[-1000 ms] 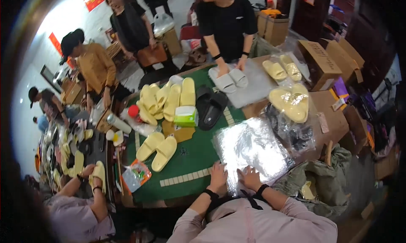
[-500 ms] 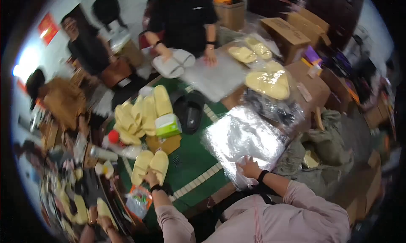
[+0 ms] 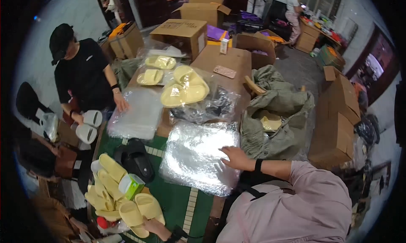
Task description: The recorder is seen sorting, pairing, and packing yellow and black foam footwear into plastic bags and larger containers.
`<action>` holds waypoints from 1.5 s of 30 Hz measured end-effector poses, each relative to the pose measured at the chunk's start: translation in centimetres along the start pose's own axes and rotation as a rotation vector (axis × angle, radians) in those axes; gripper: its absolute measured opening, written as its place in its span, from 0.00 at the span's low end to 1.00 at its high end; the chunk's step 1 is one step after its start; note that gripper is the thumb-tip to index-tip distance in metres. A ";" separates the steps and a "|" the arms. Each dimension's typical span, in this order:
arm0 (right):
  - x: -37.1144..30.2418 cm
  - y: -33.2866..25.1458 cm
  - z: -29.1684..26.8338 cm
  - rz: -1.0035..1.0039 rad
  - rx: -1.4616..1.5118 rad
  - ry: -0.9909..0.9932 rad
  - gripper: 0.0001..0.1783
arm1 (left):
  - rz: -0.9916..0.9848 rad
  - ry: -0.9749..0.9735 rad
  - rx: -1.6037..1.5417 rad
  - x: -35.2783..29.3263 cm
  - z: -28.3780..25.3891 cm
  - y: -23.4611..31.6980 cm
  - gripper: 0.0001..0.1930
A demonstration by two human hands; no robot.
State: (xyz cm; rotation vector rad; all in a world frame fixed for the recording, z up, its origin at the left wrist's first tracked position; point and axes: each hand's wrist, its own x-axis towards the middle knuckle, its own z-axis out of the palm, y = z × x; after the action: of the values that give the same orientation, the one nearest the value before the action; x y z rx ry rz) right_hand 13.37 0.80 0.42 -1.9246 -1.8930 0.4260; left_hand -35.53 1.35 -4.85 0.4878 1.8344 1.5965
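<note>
At the lower left, my left hand (image 3: 156, 228) is closed on the near ends of a pair of pale yellow slippers (image 3: 132, 213). Those slippers overlap the front of a heap of similar yellow slippers (image 3: 101, 188). My right hand (image 3: 235, 158) rests on the right part of a shiny stack of clear plastic bags (image 3: 192, 152), fingers stretched out and partly apart. Beyond the heap lies a pair of black slippers (image 3: 135, 160), with a green and white box (image 3: 132, 186) nearer to me.
Across the table, a person in black (image 3: 82, 73) holds light grey slippers (image 3: 89, 126) beside another stack of clear bags (image 3: 136, 114). Bagged yellow slippers (image 3: 184, 88) lie mid-table. To the right stands an open grey-green sack (image 3: 277, 101); cardboard boxes (image 3: 179, 33) crowd behind.
The view has swung to the right, so the table appears further left. My left hand still grips the yellow slippers, now nearer the heap in view. My right hand remains on the bags.
</note>
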 end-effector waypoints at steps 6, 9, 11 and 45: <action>10.4 3.4 -8.5 0.368 0.181 0.726 0.45 | -0.002 -0.440 -0.310 -13.1 17.9 5.1 0.23; 17.9 4.7 -11.2 0.447 0.035 0.800 0.52 | -0.148 -0.536 -0.108 -14.2 23.1 0.4 0.29; 22.1 6.1 -11.2 0.522 0.003 0.735 0.54 | -0.173 -0.490 0.052 -18.1 25.5 0.0 0.33; -13.6 27.1 -27.3 0.763 1.243 0.291 0.27 | 1.072 -2.198 1.099 -44.8 36.9 -14.2 0.24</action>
State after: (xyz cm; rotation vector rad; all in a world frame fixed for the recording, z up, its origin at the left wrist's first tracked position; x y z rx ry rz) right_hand 49.88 -14.72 10.15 -1.5184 -0.3435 1.1123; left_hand 23.74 -3.73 -10.20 2.4433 0.1866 -0.4264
